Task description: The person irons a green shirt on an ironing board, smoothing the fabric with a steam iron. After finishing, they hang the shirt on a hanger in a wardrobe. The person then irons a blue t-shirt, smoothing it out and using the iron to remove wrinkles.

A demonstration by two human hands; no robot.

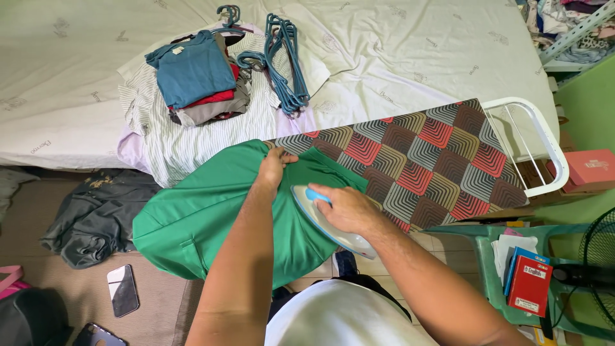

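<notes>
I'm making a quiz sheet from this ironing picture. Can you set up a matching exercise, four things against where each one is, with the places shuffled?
Things:
1. iron
2. blue hangers
3. phone
4. red box

Places:
A. on the floor beside a dark garment
B. on the green plastic chair
C. under the right hand, on the green shirt
D. on the bed next to folded clothes

Pairs: 1-C, 2-D, 3-A, 4-B

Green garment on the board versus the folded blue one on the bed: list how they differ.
The green garment lies spread flat over the ironing board; the blue garment is folded atop a stack. The left hand and the iron touch the green garment; nothing touches the blue garment. Both are plain-coloured.
</notes>
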